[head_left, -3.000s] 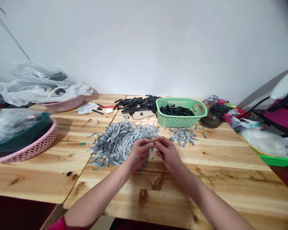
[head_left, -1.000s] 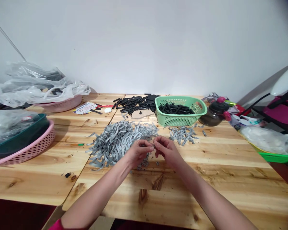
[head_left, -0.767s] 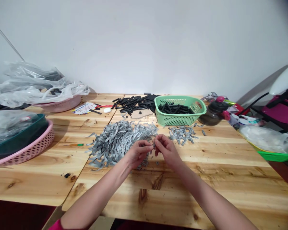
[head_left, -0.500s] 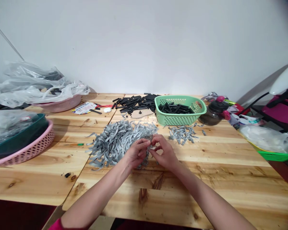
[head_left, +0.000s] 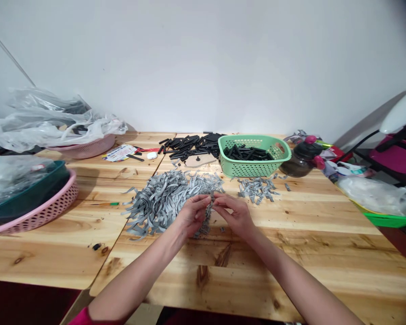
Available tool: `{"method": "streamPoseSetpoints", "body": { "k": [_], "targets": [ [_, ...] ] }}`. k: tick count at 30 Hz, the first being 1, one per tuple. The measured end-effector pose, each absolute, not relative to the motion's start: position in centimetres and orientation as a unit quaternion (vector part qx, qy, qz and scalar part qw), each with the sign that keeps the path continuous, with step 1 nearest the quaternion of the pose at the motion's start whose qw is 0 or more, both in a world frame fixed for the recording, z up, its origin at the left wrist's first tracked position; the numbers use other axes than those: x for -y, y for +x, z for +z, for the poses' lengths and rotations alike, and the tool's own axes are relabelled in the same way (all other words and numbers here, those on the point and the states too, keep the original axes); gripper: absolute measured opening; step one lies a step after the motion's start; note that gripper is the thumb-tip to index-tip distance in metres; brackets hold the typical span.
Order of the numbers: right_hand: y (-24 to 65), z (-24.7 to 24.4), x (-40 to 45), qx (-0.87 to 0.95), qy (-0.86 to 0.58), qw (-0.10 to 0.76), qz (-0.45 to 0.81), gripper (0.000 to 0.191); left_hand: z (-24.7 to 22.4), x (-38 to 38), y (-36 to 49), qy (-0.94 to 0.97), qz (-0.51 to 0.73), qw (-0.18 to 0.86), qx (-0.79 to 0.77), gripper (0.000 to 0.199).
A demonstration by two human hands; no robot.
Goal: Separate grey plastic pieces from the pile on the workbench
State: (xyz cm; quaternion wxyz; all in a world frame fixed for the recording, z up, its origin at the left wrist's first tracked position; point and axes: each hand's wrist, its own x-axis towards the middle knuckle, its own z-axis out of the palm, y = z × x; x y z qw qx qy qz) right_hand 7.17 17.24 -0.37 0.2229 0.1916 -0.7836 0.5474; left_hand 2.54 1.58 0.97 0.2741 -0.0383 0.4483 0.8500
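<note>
My left hand (head_left: 192,215) and my right hand (head_left: 232,215) meet low over the wooden table, their fingertips pinched together on a small grey rubbery strip (head_left: 209,201). The fingers hide most of that strip. A large heap of grey strips (head_left: 162,203) lies under and beyond my left hand, with a few pieces trailing by my wrist. Farther right, past my right hand, lies a smaller scatter of short grey pieces (head_left: 257,189).
A green perforated basket (head_left: 253,168) holds black tubes, and a loose pile of black tubes (head_left: 189,146) lies beside it. A pale wooden cutout, dark glass jar, pink baskets and plastic bags stand around the table, with a wall behind.
My hands have drawn closer together and now pinch the strip between them, slightly left of their earlier place. The heaps look unchanged.
</note>
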Motion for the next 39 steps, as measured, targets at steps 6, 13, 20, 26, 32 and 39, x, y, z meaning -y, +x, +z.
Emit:
{"method": "streamPoseSetpoints", "body": {
  "k": [6,13,20,26,32,39],
  "targets": [
    [6.8,0.2,-17.4,0.673,0.039,0.097,0.732,0.022,0.9,-1.5,2.5,-0.001,0.819,0.312,-0.482,0.034],
    [6.6,0.7,-17.5,0.584,-0.006,-0.024,0.812,0.030,0.7,-1.7,2.6,0.006,0.815,0.305,-0.493,0.036],
    [6.7,0.7,-17.4,0.553,-0.011,-0.009,0.833,0.026,0.9,-1.7,2.8,0.000,0.817,0.308,-0.487,0.036],
    [6.5,0.1,-17.3,0.596,-0.009,0.076,0.799,0.026,0.9,-1.7,2.9,0.011,0.821,0.294,-0.489,0.029],
    [5.0,-0.4,-21.6,0.791,-0.128,0.373,0.468,0.048,1.2,-1.3,1.3,-0.075,0.867,0.252,-0.423,0.010],
    [5.1,-2.0,-20.8,0.906,0.015,0.223,0.360,0.028,1.2,-1.2,0.4,-0.110,0.881,0.199,-0.414,0.017]
  ]
}}
